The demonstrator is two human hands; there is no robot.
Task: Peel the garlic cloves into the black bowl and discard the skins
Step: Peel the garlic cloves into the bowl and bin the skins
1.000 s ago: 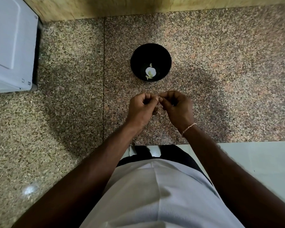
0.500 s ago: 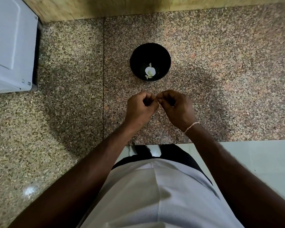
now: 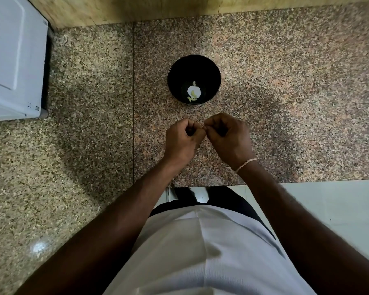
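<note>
A speckled granite counter (image 3: 285,103) fills the view, with a wooden strip along its far edge at 12 o'clock and a white appliance (image 3: 13,60) cut off by the frame at 10 o'clock. The bowl (image 3: 193,79) stands just above centre, toward 12 o'clock from the hands. In its bottom lie a white piece (image 3: 194,91) and a few small pale bits; whether these are cloves or skins is hard to tell. Both hands hover above the counter near the bowl, clear of it, fingers curled, thumb and forefinger tips meeting each other at the centre. The left hand (image 3: 182,141) and right hand (image 3: 228,139) pinch something tiny (image 3: 203,127) between them. It is almost wholly hidden by the fingertips, so it cannot be made out as garlic. A pale band (image 3: 245,163) circles the right wrist.
</note>
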